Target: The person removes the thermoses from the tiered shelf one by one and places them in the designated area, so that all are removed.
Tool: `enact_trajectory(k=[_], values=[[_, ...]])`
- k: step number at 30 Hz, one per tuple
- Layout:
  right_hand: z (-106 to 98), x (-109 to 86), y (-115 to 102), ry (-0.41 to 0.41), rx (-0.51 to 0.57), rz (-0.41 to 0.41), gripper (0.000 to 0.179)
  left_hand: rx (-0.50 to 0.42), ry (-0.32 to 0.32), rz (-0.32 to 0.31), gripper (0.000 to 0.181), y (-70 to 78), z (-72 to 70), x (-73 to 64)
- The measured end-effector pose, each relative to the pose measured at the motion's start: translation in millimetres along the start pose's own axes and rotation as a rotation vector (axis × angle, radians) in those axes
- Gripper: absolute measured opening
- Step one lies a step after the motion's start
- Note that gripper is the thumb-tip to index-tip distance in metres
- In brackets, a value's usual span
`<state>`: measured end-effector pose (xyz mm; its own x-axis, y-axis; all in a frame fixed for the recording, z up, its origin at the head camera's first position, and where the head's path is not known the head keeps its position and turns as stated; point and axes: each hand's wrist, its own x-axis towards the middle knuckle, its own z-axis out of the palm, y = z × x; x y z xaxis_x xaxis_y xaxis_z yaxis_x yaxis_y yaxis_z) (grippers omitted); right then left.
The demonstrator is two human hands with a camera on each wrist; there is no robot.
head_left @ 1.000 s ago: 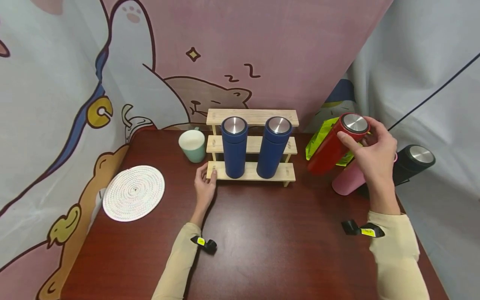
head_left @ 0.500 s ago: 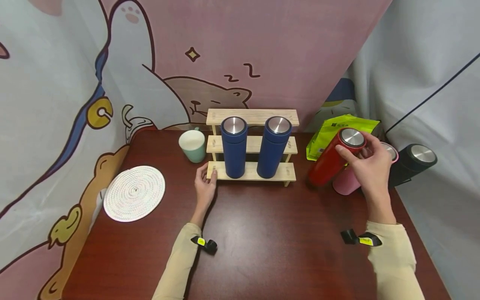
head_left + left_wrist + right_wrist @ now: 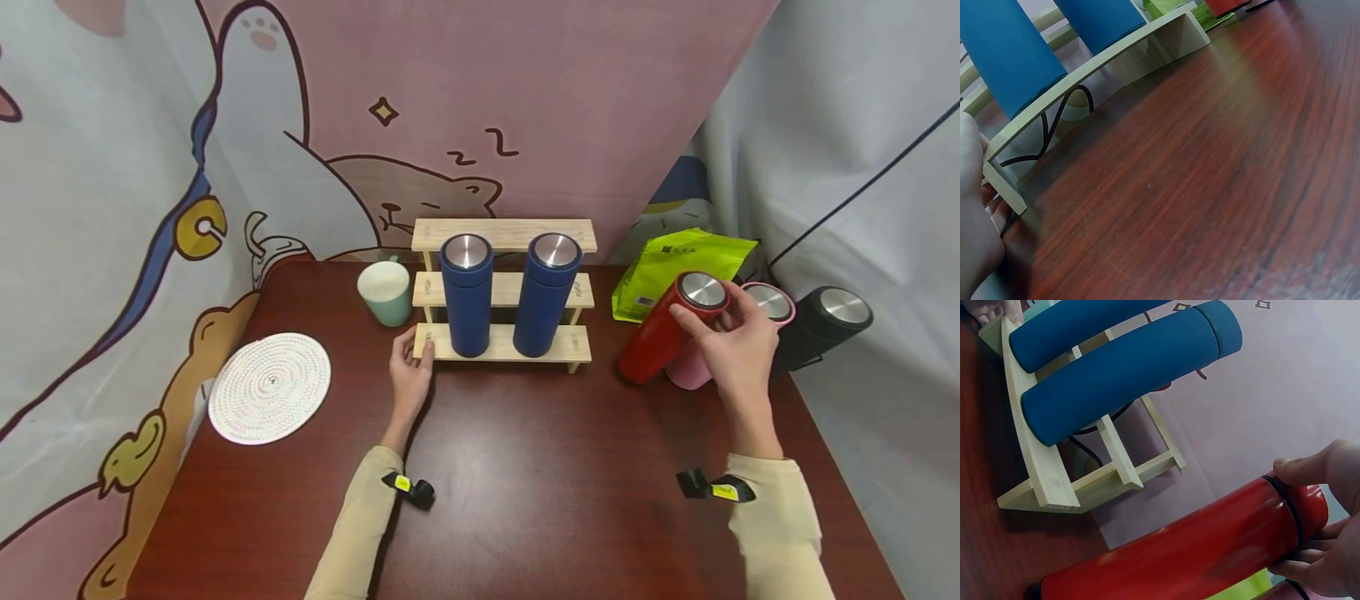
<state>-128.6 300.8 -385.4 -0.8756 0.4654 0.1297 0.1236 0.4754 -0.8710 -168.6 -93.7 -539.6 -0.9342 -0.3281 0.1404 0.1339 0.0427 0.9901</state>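
Note:
My right hand (image 3: 738,354) grips a red thermos (image 3: 652,342) just below its steel-topped lid, thumb on one side and fingers on the other. In the right wrist view the thermos (image 3: 1172,550) lies across the lower part, its dark base near the tabletop. At the near left end of a three-step wooden rack (image 3: 570,343), my left hand (image 3: 410,379) holds the lowest step, thumb over the top. Two blue thermoses, one on the left (image 3: 468,321) and one on the right (image 3: 542,312), stand upright on that step.
Behind the red thermos are a yellow-green pouch (image 3: 693,250), a pink thermos (image 3: 686,371) and a black thermos (image 3: 817,329) near the table's right edge. A mint cup (image 3: 386,296) stands left of the rack. Farther left lies a round woven mat (image 3: 270,387).
My right hand has brought the red thermos toward the front and down, uncovering more of the pouch and the pink thermos's lid. My left hand has stayed on the rack.

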Motion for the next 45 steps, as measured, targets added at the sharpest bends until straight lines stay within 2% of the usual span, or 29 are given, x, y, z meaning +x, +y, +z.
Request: enact_trajectory(k=[5,18,23,28,32,45], values=[[3.2,-2.2,6.7,0.01,0.015,0.01,0.071,-0.004,-0.002,0.0,0.044,-0.4,-0.3,0.0],[7.9,-4.4,14.2,0.034,0.028,-0.029,0.068,-0.016,-0.004,0.0,0.044,0.3,-0.5,0.2],[8.2,-7.4,9.2,0.019,-0.035,-0.05,0.069,-0.005,-0.001,0.0,0.044,1.0,-1.0,0.1],[7.9,-9.5,5.8,0.058,-0.087,-0.143,0.067,-0.01,-0.009,-0.007,0.044,1.0,-1.0,0.3],[6.1,-7.7,1.3,0.084,-0.084,-0.203,0.067,-0.016,-0.005,-0.009,0.044,0.8,-0.7,0.1],[3.4,2.3,-28.7,0.061,0.0,-0.254,0.071,-0.011,-0.009,-0.004,0.044,2.8,-0.9,-1.0]])
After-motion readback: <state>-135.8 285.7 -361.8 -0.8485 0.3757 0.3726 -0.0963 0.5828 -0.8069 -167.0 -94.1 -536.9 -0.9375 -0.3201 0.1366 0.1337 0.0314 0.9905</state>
